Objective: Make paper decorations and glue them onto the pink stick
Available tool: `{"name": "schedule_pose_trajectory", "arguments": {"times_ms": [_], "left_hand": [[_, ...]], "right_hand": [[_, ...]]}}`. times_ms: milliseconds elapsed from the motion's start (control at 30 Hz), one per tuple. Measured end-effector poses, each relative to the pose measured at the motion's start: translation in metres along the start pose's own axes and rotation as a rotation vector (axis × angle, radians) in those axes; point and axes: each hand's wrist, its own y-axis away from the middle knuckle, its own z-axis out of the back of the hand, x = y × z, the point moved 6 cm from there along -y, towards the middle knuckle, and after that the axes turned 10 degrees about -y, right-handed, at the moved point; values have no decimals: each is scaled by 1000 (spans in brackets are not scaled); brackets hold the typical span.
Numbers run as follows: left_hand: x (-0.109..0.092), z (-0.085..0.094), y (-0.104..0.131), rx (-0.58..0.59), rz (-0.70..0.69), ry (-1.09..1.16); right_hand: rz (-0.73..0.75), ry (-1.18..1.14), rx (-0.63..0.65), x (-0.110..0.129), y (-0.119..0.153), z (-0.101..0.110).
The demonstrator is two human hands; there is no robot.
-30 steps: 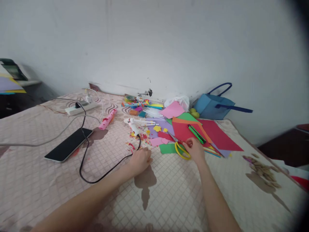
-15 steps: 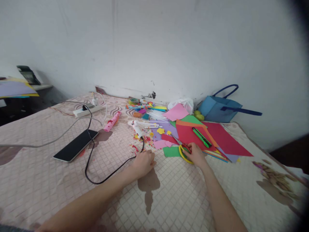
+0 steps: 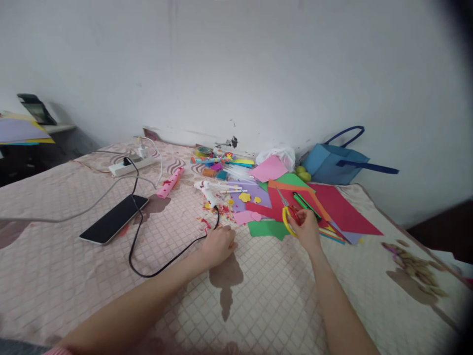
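My right hand (image 3: pixel 306 228) grips the scissors (image 3: pixel 287 215) by their red and yellow handles, blades pointing away over the red paper (image 3: pixel 278 196). Just right of the scissors lies a green cutter (image 3: pixel 305 204). My left hand (image 3: pixel 219 245) rests on the tablecloth with its fingers curled; whatever it may hold is hidden. Beyond it is a white glue gun (image 3: pixel 207 194), its black cord running past the hand. Green paper (image 3: pixel 266 229) lies between the hands, with yellow flower cutouts (image 3: pixel 244 197) behind it.
At the left lie a black tablet (image 3: pixel 114 220), a white power strip (image 3: pixel 133 167) and a pink roll (image 3: pixel 170 183). A blue bag (image 3: pixel 332 163) stands at the back right. Small paper scraps (image 3: pixel 218 212) surround the glue gun. Black cord loops across the left side.
My right hand has lifted the scissors off the green paper and moved them slightly right and away, over the red paper. My left hand has barely moved.
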Motion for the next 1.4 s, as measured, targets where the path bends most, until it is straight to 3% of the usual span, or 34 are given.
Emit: {"name": "schedule_pose_trajectory", "arguments": {"times_ms": [400,900,1100,1400], "left_hand": [[-2,2,0,9,-9,-12],[-2,4,0,5,-12,-18],[-2,4,-1,17,-5,-19],[-2,5,0,-3,-14,-26]], "right_hand": [[42,48,92,23,16,-32],[59,121,78,24,16,-40],[43,159,14,5,1,-12],[-148,273,-42,-55,-5,50]]}}
